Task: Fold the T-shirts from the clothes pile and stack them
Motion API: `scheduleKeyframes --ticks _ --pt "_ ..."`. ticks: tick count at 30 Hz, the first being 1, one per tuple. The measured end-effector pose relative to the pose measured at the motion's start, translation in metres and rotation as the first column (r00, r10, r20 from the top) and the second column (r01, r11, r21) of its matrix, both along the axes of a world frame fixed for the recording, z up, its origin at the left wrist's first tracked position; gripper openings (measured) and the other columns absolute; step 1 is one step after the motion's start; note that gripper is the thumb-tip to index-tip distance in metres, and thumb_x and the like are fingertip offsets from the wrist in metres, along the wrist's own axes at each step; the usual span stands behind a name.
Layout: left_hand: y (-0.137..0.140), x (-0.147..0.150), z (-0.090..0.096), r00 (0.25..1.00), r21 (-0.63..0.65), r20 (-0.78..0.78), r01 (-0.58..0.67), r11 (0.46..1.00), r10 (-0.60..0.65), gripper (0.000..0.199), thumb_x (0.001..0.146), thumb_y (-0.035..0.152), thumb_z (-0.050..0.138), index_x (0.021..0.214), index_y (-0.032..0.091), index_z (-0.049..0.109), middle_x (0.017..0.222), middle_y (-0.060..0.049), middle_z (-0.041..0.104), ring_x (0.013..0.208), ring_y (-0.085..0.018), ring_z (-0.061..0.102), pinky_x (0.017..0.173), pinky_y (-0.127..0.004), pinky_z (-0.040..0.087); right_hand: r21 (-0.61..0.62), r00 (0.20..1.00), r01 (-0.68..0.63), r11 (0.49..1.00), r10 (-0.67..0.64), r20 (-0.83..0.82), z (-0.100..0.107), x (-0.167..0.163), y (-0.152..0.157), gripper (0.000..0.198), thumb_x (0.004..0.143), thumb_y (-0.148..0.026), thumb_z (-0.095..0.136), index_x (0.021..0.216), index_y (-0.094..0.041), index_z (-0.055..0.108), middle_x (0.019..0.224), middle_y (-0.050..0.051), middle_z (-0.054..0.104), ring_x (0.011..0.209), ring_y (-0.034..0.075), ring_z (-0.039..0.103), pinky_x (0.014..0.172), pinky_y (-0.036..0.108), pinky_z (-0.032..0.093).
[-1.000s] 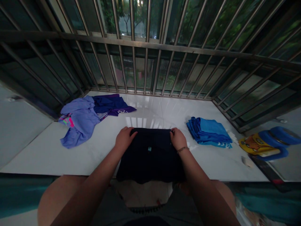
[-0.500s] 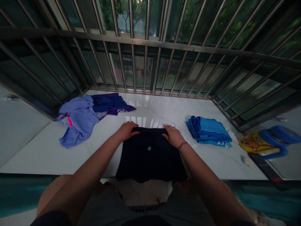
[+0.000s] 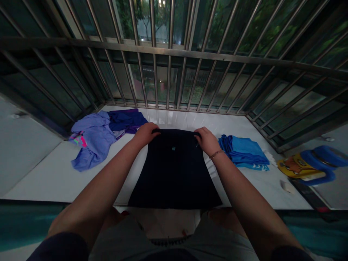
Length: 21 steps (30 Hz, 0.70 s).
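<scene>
A dark navy garment (image 3: 175,174) with a small teal label near its upper edge hangs spread in front of me. It flares toward the bottom like a skirt or wide shorts; I cannot tell which. My left hand (image 3: 146,135) pinches its upper left corner, and my right hand (image 3: 208,141) grips the upper right corner. The upper edge is stretched straight between them. Just past my right wrist sits a folded stack of blue cloth (image 3: 244,149). On the left, a crumpled light purple garment (image 3: 95,134) lies partly against a dark blue and purple garment (image 3: 126,119).
The white sill (image 3: 127,159) ends in a front edge close to my legs. Metal bars (image 3: 168,54) and windows enclose the far side. To the right are a yellow and blue bag-like item (image 3: 296,166) and a small pale object (image 3: 287,186).
Both hands have moved farther away and higher, drawing the garment's upper edge with them. More of the garment is stretched out, and its lower edge now looks straighter.
</scene>
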<state>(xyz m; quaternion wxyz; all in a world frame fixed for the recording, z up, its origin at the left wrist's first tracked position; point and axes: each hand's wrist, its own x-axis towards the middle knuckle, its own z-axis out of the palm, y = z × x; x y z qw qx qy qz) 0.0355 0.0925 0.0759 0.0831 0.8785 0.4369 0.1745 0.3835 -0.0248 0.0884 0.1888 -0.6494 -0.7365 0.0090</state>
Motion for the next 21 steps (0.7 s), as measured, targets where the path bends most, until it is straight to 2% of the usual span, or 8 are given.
scheduleKeyframes --ticks 3,5,7,11,13,15,18,21 --pt "-0.048 -0.019 -0.003 0.994 0.054 0.107 0.022 0.998 -0.028 0.018 0.102 0.029 0.07 0.117 0.024 0.08 0.12 -0.009 0.078 0.12 -0.03 0.069 0.11 -0.047 0.054 0.078 0.995 -0.053 0.996 0.059 -0.078 0.0 0.0 -0.046 0.029 0.105 -0.018 0.057 0.127 -0.02 0.076 0.125 0.014 0.072 0.122 0.032 0.063 0.114 0.047 0.051" --pt "-0.091 -0.034 -0.017 0.993 0.018 0.096 0.063 0.998 -0.065 0.02 0.1 0.024 0.072 0.118 0.027 0.08 0.121 -0.009 0.078 0.119 -0.03 0.07 0.11 -0.049 0.055 0.068 0.989 -0.09 0.994 0.098 -0.111 -0.013 -0.001 -0.086 0.032 0.104 -0.017 0.057 0.129 -0.022 0.077 0.129 0.015 0.072 0.126 0.033 0.063 0.116 0.053 0.051" --pt "-0.136 -0.048 -0.04 0.991 -0.037 0.06 0.124 0.992 -0.122 0.028 0.097 0.018 0.074 0.121 0.03 0.08 0.129 -0.008 0.077 0.121 -0.03 0.071 0.11 -0.049 0.056 0.04 0.985 -0.111 0.993 0.115 -0.131 -0.038 -0.004 -0.128 0.038 0.101 -0.014 0.056 0.13 -0.025 0.077 0.132 0.013 0.073 0.127 0.033 0.065 0.116 0.056 0.053" --pt "-0.202 -0.069 -0.087 0.995 -0.076 -0.003 0.104 0.992 -0.104 0.037 0.1 0.016 0.069 0.133 0.029 0.078 0.149 -0.01 0.071 0.133 -0.032 0.07 0.114 -0.053 0.059 -0.063 0.973 -0.196 0.979 0.186 -0.136 -0.093 -0.01 -0.193 0.052 0.096 -0.006 0.054 0.138 -0.027 0.074 0.141 0.011 0.073 0.133 0.03 0.068 0.115 0.056 0.059" --pt "-0.218 -0.075 -0.101 0.996 -0.066 -0.001 0.091 0.994 -0.092 0.042 0.103 0.02 0.067 0.144 0.027 0.073 0.16 -0.011 0.065 0.14 -0.033 0.067 0.119 -0.055 0.057 -0.069 0.975 -0.191 0.979 0.182 -0.124 -0.11 -0.011 -0.209 0.053 0.099 -0.006 0.052 0.143 -0.028 0.072 0.149 0.01 0.071 0.141 0.029 0.065 0.119 0.056 0.058" --pt "-0.225 -0.079 -0.105 0.996 -0.055 0.003 0.092 0.994 -0.092 0.046 0.105 0.024 0.066 0.15 0.027 0.07 0.165 -0.011 0.062 0.144 -0.033 0.065 0.121 -0.056 0.057 -0.068 0.979 -0.179 0.981 0.171 -0.115 -0.115 -0.011 -0.215 0.05 0.103 -0.009 0.053 0.145 -0.029 0.072 0.154 0.01 0.069 0.146 0.03 0.063 0.121 0.057 0.057" --pt "-0.222 -0.08 -0.098 0.995 -0.058 0.013 0.102 0.993 -0.102 0.039 0.107 0.03 0.065 0.145 0.028 0.073 0.161 -0.011 0.065 0.139 -0.033 0.068 0.117 -0.055 0.06 -0.079 0.979 -0.186 0.979 0.177 -0.104 -0.106 -0.01 -0.211 0.045 0.103 -0.013 0.058 0.142 -0.028 0.074 0.152 0.011 0.071 0.143 0.03 0.066 0.12 0.058 0.057" --pt "-0.21 -0.076 -0.085 0.995 -0.087 0.035 0.101 0.991 -0.098 0.03 0.11 0.034 0.062 0.135 0.027 0.078 0.145 -0.011 0.075 0.129 -0.031 0.073 0.112 -0.053 0.061 -0.111 0.979 -0.189 0.976 0.179 -0.095 -0.089 -0.01 -0.202 0.036 0.104 -0.021 0.067 0.138 -0.029 0.076 0.148 0.012 0.072 0.135 0.031 0.069 0.119 0.058 0.057"
